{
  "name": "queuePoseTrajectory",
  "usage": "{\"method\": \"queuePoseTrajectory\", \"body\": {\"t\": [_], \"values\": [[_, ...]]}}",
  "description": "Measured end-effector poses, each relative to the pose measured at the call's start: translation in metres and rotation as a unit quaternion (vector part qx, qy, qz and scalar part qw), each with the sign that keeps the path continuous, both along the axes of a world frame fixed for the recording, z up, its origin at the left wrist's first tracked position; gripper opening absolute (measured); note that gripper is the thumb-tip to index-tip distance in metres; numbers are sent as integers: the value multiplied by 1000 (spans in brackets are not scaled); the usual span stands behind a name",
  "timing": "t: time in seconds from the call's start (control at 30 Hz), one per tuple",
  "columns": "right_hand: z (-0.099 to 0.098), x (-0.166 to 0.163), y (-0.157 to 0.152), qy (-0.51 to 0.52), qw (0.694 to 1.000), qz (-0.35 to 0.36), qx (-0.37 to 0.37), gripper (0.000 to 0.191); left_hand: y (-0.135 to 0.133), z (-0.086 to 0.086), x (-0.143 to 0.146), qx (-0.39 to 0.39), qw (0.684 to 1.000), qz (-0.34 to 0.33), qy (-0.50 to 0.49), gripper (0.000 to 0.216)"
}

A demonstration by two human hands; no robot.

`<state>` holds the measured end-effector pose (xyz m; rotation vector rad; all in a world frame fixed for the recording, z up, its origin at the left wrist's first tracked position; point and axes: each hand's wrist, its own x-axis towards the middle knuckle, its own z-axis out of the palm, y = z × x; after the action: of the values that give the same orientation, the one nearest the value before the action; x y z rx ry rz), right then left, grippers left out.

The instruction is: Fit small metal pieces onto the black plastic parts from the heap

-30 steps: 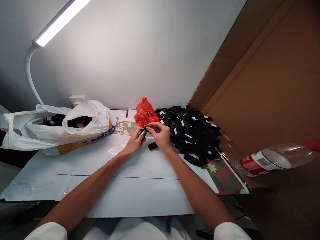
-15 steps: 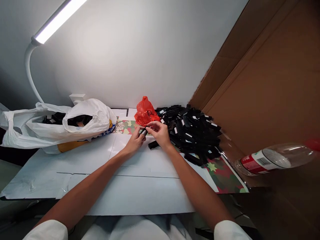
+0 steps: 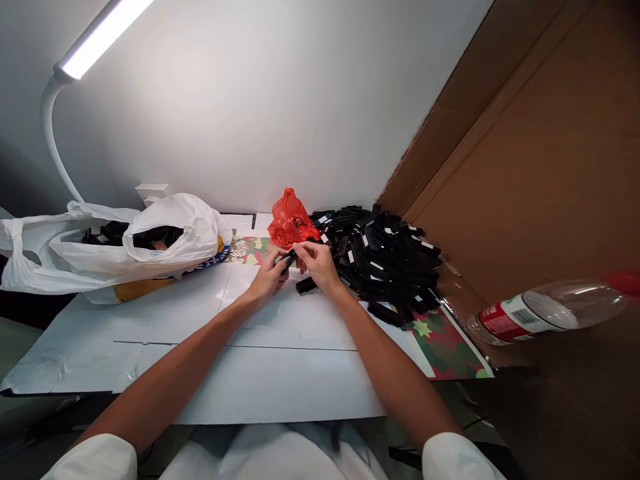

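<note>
Over the middle of the white tabletop [image 3: 280, 387], my left hand [image 3: 269, 275] grips a small black plastic piece [image 3: 288, 258] between thumb and fingers. My right hand [image 3: 320, 265] meets it from the other side, its thumb and forefinger pinched at the piece's far end; whether a tiny part sits in that pinch is too small to tell. One loose black piece [image 3: 306, 285] lies just below my hands. To the right spreads a big heap of similar black pieces [image 3: 385, 260], some with white labels. Right behind my hands stands a red plastic bag [image 3: 290, 223] with small dark bits in it.
At the left slumps a white plastic bag [image 3: 145, 267] holding dark pieces. Small pale bits [image 3: 239, 251] lie on a camouflage-patterned sheet. A lit lamp [image 3: 100, 40] leans over from the upper left. A clear bottle [image 3: 545, 310] and a cardboard wall [image 3: 540, 173] border the right side.
The black piece has turned in my left hand, so more of its upper face shows. Both hands stay together at nearly the same spot; the view has shifted slightly.
</note>
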<state>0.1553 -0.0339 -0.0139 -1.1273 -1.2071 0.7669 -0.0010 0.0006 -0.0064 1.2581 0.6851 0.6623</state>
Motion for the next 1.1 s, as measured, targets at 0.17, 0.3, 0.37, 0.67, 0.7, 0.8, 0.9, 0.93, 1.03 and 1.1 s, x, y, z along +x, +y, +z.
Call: {"method": "queuePoseTrajectory", "body": {"t": [0.17, 0.3, 0.37, 0.67, 0.7, 0.8, 0.9, 0.93, 1.03, 1.1], "values": [[1, 5, -1, -3, 999, 33, -27, 54, 2, -7, 0, 47, 999, -4, -10, 33], [2, 9, -3, -11, 999, 35, -41, 53, 3, -13, 0, 90, 996, 8, 1, 29], [1, 9, -2, -9, 999, 35, -33, 51, 4, -14, 1, 97, 995, 14, 2, 28], [1, 8, 1, 21, 999, 46, -11, 54, 5, -11, 2, 83, 996, -21, -21, 42], [1, 8, 1, 19, 999, 46, -10, 54, 5, -10, 1, 85, 996, -22, -13, 44], [3, 7, -1, 16, 999, 33, 0, 52, 5, -7, 0, 82, 996, -31, 2, 49], [4, 7, 0, 12, 1000, 9, 12, 47, 6, -4, 0, 81, 995, -52, -4, 52], [4, 7, 0, 10, 1000, 4, 11, 46, 6, -4, 1, 84, 995, -55, -9, 51], [4, 8, 1, 4, 1000, 10, 0, 47, 6, -2, 2, 93, 994, -53, -25, 48], [3, 8, 1, 4, 1000, 15, -3, 50, 5, -1, 2, 88, 994, -49, -28, 47]]}}
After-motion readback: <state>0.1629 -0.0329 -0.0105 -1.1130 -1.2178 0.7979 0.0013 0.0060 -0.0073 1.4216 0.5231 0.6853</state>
